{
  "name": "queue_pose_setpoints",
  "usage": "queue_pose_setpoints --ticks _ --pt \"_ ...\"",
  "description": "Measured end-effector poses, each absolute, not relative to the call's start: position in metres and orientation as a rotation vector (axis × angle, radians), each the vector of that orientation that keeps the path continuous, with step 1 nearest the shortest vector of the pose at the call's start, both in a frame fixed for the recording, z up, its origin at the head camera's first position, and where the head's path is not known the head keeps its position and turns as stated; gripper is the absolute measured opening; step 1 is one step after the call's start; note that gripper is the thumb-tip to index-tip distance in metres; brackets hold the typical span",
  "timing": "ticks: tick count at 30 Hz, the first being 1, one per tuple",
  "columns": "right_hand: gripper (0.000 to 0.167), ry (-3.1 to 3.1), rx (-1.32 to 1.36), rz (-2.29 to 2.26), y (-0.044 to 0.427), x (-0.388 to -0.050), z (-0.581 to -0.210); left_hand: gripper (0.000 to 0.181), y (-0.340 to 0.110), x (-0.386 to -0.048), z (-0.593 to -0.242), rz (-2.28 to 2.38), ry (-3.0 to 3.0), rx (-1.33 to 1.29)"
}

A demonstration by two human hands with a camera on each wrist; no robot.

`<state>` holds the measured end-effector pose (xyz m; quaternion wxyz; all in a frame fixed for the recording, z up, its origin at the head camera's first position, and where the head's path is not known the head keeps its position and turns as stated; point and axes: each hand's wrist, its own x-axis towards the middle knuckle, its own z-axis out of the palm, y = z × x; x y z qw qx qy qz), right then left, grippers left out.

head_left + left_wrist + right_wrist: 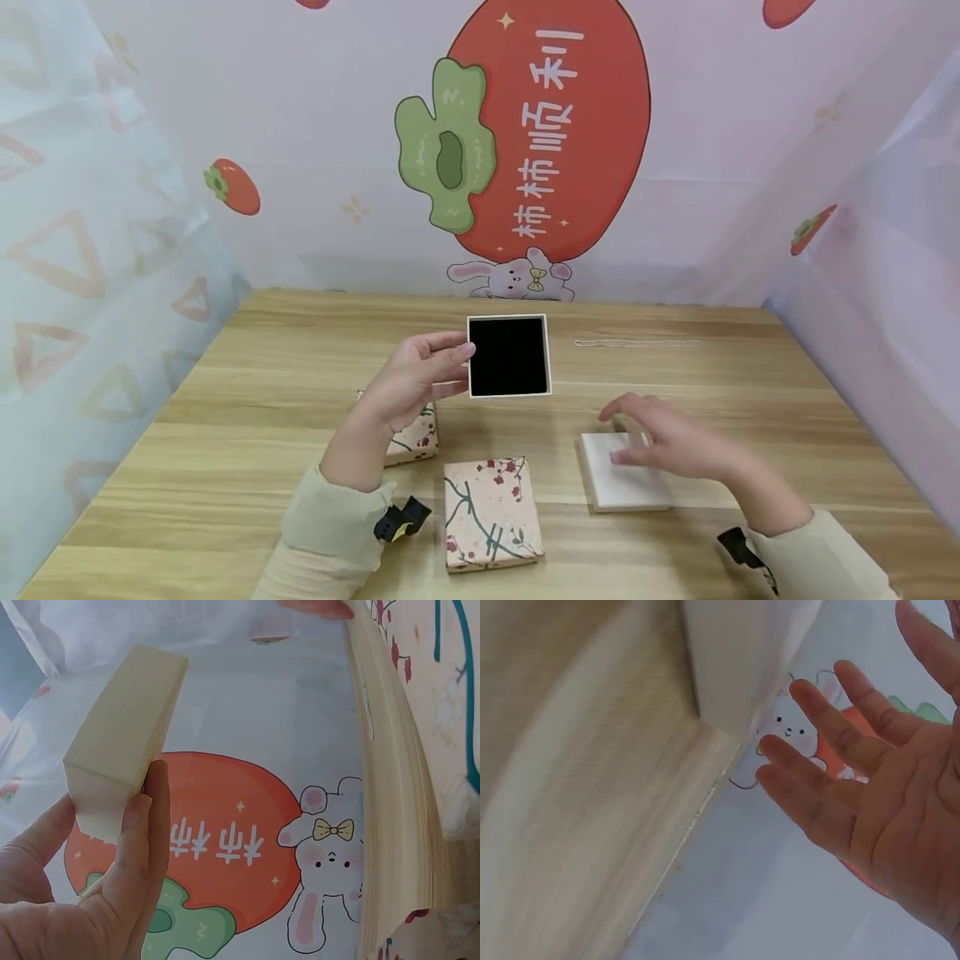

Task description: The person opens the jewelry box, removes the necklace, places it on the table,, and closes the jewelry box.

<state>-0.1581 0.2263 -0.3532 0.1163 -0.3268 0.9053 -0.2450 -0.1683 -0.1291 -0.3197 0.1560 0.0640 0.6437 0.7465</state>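
Observation:
My left hand (420,375) grips the left side of a small square white box (547,354), raised above the table with its black inside facing me. In the left wrist view the thumb and fingers pinch this box (124,720) by its edges, and its pale outer wall shows. Over a flat white square piece (630,492), perhaps a box lid, hovers my right hand (675,437). Its fingers are spread and hold nothing in the right wrist view. Whether the fingertips touch the white piece I cannot tell.
A pink box with a blossom pattern (491,517) lies at the front middle. Another patterned box (416,437) sits partly behind my left wrist. Toward the back right lies a thin white cord loop (637,342). A printed cloth backdrop (330,208) encloses the wooden table (225,467).

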Motion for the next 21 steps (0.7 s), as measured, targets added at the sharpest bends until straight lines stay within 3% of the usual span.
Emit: queue_pose_setpoints --ticks 6,21 --pt "0.049 2.615 -0.963 -0.595 0.226 -0.146 -0.361 0.049 -0.13 -0.168 -0.321 2.133 1.847 0.195" --pt "0.081 2.554 -0.902 -0.594 0.226 -0.141 -0.372 0.048 -0.13 -0.168 -0.323 2.08 1.891 0.202"
